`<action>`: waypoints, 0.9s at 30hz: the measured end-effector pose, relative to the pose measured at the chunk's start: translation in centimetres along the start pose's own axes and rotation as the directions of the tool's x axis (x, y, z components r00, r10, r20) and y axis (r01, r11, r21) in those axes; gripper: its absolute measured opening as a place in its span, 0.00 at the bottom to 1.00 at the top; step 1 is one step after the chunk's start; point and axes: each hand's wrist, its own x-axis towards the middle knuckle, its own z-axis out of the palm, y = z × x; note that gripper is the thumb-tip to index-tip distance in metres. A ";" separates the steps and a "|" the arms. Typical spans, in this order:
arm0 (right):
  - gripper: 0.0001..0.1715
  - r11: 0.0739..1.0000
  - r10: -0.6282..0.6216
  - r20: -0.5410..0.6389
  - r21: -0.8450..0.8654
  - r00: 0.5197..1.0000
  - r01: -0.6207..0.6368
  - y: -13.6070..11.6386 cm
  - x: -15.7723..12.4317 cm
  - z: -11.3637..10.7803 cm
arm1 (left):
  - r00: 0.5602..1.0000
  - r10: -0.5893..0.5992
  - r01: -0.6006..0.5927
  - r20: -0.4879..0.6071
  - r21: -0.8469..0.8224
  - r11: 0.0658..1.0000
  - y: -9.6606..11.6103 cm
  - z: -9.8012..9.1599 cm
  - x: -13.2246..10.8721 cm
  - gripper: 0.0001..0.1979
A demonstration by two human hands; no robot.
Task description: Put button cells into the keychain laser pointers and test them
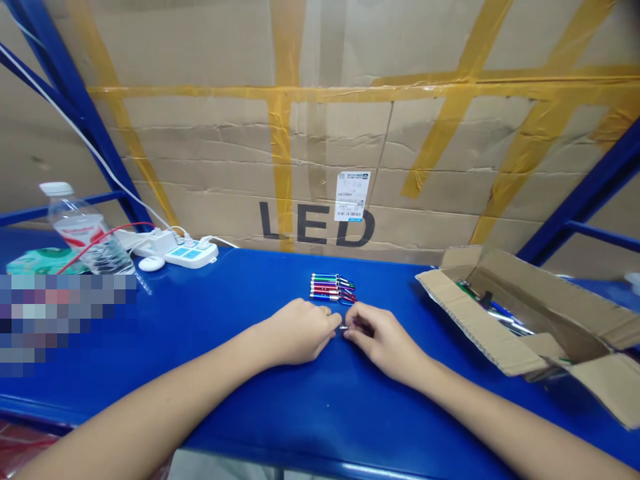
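My left hand [305, 331] is closed, its fingers curled and a ring showing on one of them. What it holds, if anything, is hidden. Facing it, my right hand [376, 337] pinches a small silver metal piece [343, 327] between thumb and fingertips. This piece sticks out into the narrow gap between both hands. Just beyond my hands, several slim metallic tubes with coloured clips [327, 287] lie side by side in a row, in blue, green, purple and red with silver ends.
A blue table [225, 400] spans the view. On the right stands an open cardboard box [470, 320] with shiny slim items inside. At left are a water bottle [87, 230], a power strip [193, 253] with cables, and a round white object [151, 264]. A large taped carton [225, 160] forms the back.
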 end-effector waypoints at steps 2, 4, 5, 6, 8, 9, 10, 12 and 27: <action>0.03 0.999 0.038 -0.015 0.021 0.999 -0.038 0.2 -0.2 -0.2 | 1.000 0.019 -0.019 -0.014 0.049 0.999 0.0 0.0 -0.1 0.10; 0.06 0.998 0.063 -0.035 0.023 0.997 -0.062 0.5 -0.2 -0.4 | 0.999 0.036 -0.034 -0.018 0.081 0.996 -0.1 -0.1 0.0 0.09; 0.05 0.998 0.067 -0.042 0.012 0.997 -0.066 0.6 -0.2 -0.5 | 0.999 0.045 -0.044 -0.012 0.092 0.995 -0.1 -0.2 0.1 0.09; 0.03 0.998 0.067 -0.044 -0.002 0.997 -0.067 0.7 -0.1 -0.6 | 0.999 0.054 -0.054 -0.001 0.103 0.993 -0.1 -0.4 0.2 0.10; 0.03 0.998 0.064 -0.033 -0.027 0.997 -0.065 1.0 0.2 -0.6 | 0.997 0.070 -0.073 0.025 0.119 0.990 0.0 -0.7 0.3 0.11; 0.03 0.997 0.060 -0.024 -0.037 0.998 -0.061 1.1 0.3 -0.5 | 0.997 0.076 -0.079 0.034 0.124 0.989 0.0 -0.9 0.4 0.12; 0.03 0.997 0.056 -0.014 -0.046 0.998 -0.056 1.1 0.4 -0.5 | 0.996 0.079 -0.083 0.036 0.126 0.989 0.1 -1.0 0.4 0.12; 0.03 0.997 0.045 0.002 -0.062 0.999 -0.045 1.2 0.5 -0.4 | 0.996 0.086 -0.087 0.012 0.125 0.988 0.2 -0.9 0.5 0.13; 0.04 0.996 0.089 -0.019 -0.007 0.996 -0.089 -0.3 -1.6 0.0 | 0.993 0.103 -0.110 0.058 0.134 0.985 -0.4 -1.4 0.6 0.12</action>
